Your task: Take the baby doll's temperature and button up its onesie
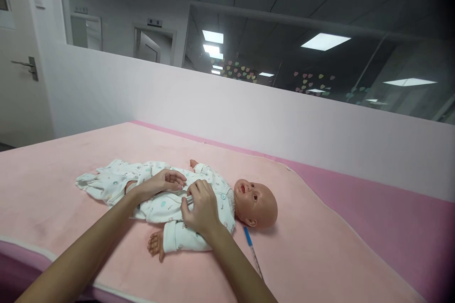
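- Baby doll (pixel 254 202) lies on its back on a table (pixel 320 255) w/ a pink cover, head toward R of frame, legs toward L, nearer arm stretched out along the cover.
- Doll wears a white outfit (pixel 159 208) w/ small prints; any lettering in the pattern is too tiny to read. Round teal mark sits nr the neck.
- R hand (pixel 201 206), at the doll's chest, pinches a fold of the outfit btwn thumb & fingers.
- L hand (pixel 169 181) is over the doll's waist, fingers loosely curled, just beside the R hand; can't tell if it grips cloth.
- Thin stick (pixel 248 236) w/ blue end lies nr the doll's head, lower end by the R forearm; markings, if any, illegible.
- Behind: white wall (pixel 213 104) topped by a window (pixel 277 52), w/ heart stickers (pixel 238 71) in pink, yellow & green.
- Sign (pixel 154 22) over a far doorway, too small to read. Door (pixel 21 90) w/ metal handle, far L.
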`<state>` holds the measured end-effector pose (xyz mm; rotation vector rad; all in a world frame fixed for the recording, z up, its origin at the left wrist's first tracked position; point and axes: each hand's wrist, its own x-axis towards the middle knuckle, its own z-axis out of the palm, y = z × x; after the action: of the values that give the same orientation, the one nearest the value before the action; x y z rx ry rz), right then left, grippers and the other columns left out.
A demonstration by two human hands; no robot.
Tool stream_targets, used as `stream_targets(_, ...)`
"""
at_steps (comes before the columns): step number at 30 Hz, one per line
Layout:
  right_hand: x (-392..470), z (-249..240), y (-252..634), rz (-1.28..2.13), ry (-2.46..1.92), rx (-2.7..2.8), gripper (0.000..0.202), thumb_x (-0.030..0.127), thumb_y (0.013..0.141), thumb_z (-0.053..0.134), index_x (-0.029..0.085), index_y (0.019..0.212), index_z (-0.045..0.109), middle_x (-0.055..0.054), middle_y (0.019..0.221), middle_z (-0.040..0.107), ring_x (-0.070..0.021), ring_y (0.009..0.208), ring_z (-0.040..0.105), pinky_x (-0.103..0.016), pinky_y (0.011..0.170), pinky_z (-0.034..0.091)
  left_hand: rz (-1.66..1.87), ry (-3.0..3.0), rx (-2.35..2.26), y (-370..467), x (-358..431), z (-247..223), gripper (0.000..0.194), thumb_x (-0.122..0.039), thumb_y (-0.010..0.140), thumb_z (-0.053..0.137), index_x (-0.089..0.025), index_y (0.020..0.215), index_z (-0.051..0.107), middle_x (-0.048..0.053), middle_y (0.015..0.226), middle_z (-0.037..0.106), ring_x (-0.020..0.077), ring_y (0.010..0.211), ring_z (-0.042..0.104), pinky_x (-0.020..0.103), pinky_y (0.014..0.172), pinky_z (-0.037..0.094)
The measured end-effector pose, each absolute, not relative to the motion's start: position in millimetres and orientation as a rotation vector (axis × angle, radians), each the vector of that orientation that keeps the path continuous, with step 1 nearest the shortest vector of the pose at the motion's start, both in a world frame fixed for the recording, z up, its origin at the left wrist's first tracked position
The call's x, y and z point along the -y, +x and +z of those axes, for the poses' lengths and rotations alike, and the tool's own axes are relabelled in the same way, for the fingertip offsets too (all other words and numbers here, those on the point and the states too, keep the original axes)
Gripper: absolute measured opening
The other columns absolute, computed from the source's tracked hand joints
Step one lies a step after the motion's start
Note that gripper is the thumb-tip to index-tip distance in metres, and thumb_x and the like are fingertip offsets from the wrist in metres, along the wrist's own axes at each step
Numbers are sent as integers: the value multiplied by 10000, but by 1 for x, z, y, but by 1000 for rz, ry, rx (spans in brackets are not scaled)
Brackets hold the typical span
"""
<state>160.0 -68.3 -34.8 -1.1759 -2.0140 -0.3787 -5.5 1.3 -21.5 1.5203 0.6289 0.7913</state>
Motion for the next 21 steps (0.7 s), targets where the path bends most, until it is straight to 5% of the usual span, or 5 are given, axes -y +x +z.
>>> stream_targets(3,70,-34,160,-358,-1148,2071,74,176,658,496,161,720,458,-21,768,451,-137,740,387,-273,670,322,802,1492,-644,-6,-3,-23,315,-228,611,704,-135,899,617,53,860,626,114,784,567,216,740,451)
stream_targets(10,63,-38,159,-350,-1193,2023,113,182,832,401,180,825,514,-20,771,498,-135,755,422,-263,685,333,799,1577,-703,-7,-3,-19,333,-277,639,688,-156,941,614,53,882,659,142,838,594,236,791,457)
stream_targets(21,60,-41,160,-234,-1152,1946,128,183,788,509,204,910,540,-1,839,583,-143,818,471,-276,721,355,713,1628,-590,-10,-4,-22,556,-203,585,725,-175,1111,549,95,1024,625,200,987,559,337,863,457)
